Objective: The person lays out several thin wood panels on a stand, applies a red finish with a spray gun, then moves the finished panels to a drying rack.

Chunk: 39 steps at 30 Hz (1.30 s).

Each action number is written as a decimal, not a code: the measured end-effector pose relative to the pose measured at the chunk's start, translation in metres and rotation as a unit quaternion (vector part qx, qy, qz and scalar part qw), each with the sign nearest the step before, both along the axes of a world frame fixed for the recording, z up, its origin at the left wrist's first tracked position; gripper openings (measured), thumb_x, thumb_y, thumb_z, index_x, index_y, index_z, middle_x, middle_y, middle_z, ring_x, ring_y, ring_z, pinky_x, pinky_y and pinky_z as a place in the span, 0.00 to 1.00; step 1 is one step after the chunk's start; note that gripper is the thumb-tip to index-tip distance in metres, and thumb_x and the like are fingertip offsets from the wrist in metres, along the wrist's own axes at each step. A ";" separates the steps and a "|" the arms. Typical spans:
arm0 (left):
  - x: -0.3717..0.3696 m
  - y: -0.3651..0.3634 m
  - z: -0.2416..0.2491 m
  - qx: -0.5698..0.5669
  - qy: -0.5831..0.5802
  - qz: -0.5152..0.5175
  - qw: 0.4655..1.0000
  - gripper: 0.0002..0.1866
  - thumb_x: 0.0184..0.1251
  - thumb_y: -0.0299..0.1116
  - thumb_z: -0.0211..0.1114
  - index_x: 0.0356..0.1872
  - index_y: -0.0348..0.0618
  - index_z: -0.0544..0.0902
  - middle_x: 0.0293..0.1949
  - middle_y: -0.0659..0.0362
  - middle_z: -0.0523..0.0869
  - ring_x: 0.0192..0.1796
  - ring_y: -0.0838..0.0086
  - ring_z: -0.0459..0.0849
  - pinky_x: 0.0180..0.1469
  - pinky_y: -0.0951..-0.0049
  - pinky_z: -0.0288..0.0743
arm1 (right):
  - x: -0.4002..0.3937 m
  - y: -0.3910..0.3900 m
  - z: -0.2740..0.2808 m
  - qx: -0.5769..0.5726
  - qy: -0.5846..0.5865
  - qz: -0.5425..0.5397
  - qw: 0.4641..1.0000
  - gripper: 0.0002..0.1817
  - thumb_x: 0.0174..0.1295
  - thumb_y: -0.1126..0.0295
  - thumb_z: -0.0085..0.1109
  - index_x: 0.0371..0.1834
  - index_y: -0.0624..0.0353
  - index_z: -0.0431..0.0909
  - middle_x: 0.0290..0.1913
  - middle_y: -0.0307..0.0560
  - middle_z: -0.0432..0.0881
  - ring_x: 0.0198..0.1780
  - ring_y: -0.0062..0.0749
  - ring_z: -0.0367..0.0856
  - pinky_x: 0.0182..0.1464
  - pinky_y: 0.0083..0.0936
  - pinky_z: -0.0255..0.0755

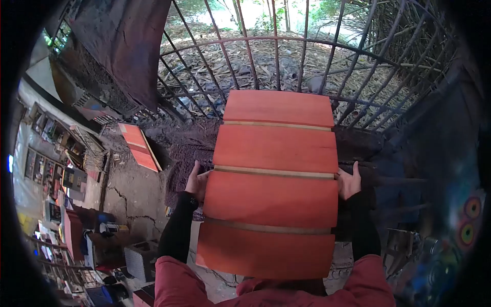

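Note:
A large panel (276, 148) of several orange-red boards, with pale strips showing in the gaps between them, fills the middle of the view in front of my body. My left hand (198, 183) holds its left edge, thumb pointing up and the other fingers partly hidden beneath the panel. On the right edge, my right hand (349, 181) grips at about the same height, thumb also raised and fingertips tucked under. Both forearms wear black sleeves below red ones. Dark cloth lies behind the panel on both sides.
A metal bar grille (276, 51) stands ahead, with dry leaves beyond. Another orange-red panel (139, 146) leans at the left over a cracked floor (128, 192). A grey concrete block (140, 260) sits lower left, near shelves (43, 169). Dark cloth (434, 138) hangs right.

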<state>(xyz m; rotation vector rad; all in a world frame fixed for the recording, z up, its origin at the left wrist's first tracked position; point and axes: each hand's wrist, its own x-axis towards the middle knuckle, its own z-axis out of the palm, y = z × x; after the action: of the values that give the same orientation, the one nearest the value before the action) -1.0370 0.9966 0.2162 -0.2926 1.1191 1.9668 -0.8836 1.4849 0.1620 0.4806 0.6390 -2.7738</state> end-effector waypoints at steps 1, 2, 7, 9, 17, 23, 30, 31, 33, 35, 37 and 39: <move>-0.003 0.000 -0.006 0.021 0.000 -0.012 1.000 0.48 0.60 0.72 0.39 0.64 0.34 0.64 0.63 0.49 0.69 0.65 0.59 0.67 0.67 0.58 0.57 | -0.001 -0.006 0.008 -0.005 0.016 0.010 1.000 0.54 0.55 0.24 0.29 0.68 0.66 0.56 0.64 0.53 0.66 0.63 0.47 0.66 0.63 0.37 0.60; -0.004 0.003 -0.006 0.021 0.002 -0.007 1.000 0.48 0.60 0.72 0.39 0.64 0.34 0.64 0.63 0.49 0.69 0.65 0.59 0.67 0.67 0.58 0.57 | -0.003 -0.009 0.012 -0.005 0.018 0.015 1.000 0.54 0.55 0.24 0.29 0.68 0.66 0.56 0.64 0.53 0.66 0.63 0.47 0.66 0.63 0.37 0.60; 0.000 0.017 0.007 0.031 0.026 0.013 0.999 0.53 0.55 0.76 0.41 0.68 0.36 0.58 0.66 0.49 0.65 0.67 0.59 0.64 0.68 0.58 0.54 | -0.002 -0.002 -0.026 -0.073 0.037 -0.016 0.997 0.56 0.53 0.23 0.30 0.72 0.60 0.46 0.73 0.50 0.50 0.71 0.47 0.51 0.70 0.38 0.46; 0.000 0.016 0.003 0.036 0.025 0.020 0.999 0.54 0.54 0.77 0.42 0.68 0.37 0.56 0.67 0.49 0.63 0.68 0.58 0.63 0.69 0.57 0.53 | -0.005 -0.005 -0.047 -0.017 0.007 -0.065 0.998 0.50 0.60 0.29 0.30 0.72 0.62 0.47 0.67 0.49 0.63 0.65 0.44 0.61 0.66 0.35 0.51; 0.004 0.020 0.017 0.000 0.036 0.008 0.999 0.56 0.52 0.78 0.41 0.70 0.38 0.53 0.68 0.50 0.62 0.70 0.58 0.59 0.70 0.55 0.49 | -0.003 -0.009 -0.003 -0.093 0.047 -0.023 0.994 0.53 0.55 0.25 0.30 0.73 0.59 0.45 0.72 0.48 0.54 0.69 0.45 0.55 0.68 0.36 0.50; 0.003 0.025 0.028 0.038 0.039 -0.018 0.998 0.59 0.49 0.79 0.44 0.71 0.37 0.49 0.70 0.49 0.58 0.70 0.58 0.58 0.70 0.57 0.50 | 0.010 -0.012 0.012 -0.077 0.044 -0.055 0.995 0.55 0.53 0.24 0.32 0.73 0.58 0.45 0.73 0.49 0.51 0.70 0.44 0.54 0.68 0.38 0.51; -0.016 0.037 0.048 0.075 0.071 -0.095 0.990 0.59 0.51 0.80 0.40 0.70 0.35 0.50 0.69 0.48 0.60 0.69 0.58 0.61 0.68 0.59 0.54 | 0.051 -0.006 0.039 -0.021 0.031 -0.134 0.990 0.56 0.52 0.23 0.32 0.73 0.58 0.47 0.71 0.49 0.56 0.68 0.44 0.58 0.67 0.35 0.53; -0.022 0.041 0.053 0.107 0.075 -0.115 0.985 0.59 0.51 0.80 0.41 0.70 0.35 0.50 0.69 0.48 0.60 0.69 0.58 0.61 0.68 0.59 0.55 | 0.060 -0.002 0.045 -0.016 0.024 -0.151 0.988 0.56 0.52 0.23 0.31 0.73 0.58 0.48 0.71 0.49 0.56 0.68 0.44 0.58 0.67 0.35 0.53; -0.037 0.051 0.062 0.123 0.085 -0.141 0.979 0.60 0.50 0.80 0.41 0.70 0.34 0.50 0.68 0.48 0.61 0.69 0.58 0.61 0.68 0.59 0.55 | 0.096 -0.018 0.052 0.021 0.050 -0.196 0.979 0.55 0.54 0.24 0.30 0.72 0.60 0.49 0.70 0.49 0.59 0.67 0.43 0.60 0.67 0.34 0.53; -0.043 0.060 0.072 0.114 0.104 -0.189 0.970 0.61 0.48 0.81 0.41 0.70 0.34 0.50 0.68 0.48 0.61 0.69 0.58 0.61 0.68 0.59 0.55 | 0.123 -0.006 0.039 0.181 0.062 -0.274 0.942 0.53 0.57 0.26 0.26 0.71 0.64 0.51 0.68 0.50 0.62 0.66 0.41 0.62 0.67 0.32 0.53; -0.040 0.070 0.095 0.126 0.107 -0.238 0.957 0.61 0.47 0.81 0.41 0.70 0.34 0.50 0.69 0.49 0.60 0.69 0.58 0.61 0.68 0.59 0.54 | 0.152 -0.033 0.073 0.241 0.039 -0.321 0.915 0.52 0.59 0.27 0.24 0.69 0.68 0.53 0.68 0.51 0.62 0.66 0.39 0.62 0.68 0.30 0.52; -0.041 0.080 0.120 0.130 0.100 -0.255 0.953 0.61 0.47 0.81 0.42 0.70 0.34 0.51 0.69 0.49 0.59 0.69 0.58 0.61 0.68 0.59 0.54 | 0.170 -0.070 0.148 0.176 0.042 -0.338 0.924 0.52 0.60 0.28 0.23 0.69 0.69 0.53 0.68 0.51 0.62 0.67 0.39 0.62 0.68 0.29 0.52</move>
<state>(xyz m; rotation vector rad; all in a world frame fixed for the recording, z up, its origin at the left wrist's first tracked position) -1.0781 1.0764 0.3363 0.3178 0.9266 1.6672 -0.7140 1.4148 0.3102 0.7830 1.1978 -3.3396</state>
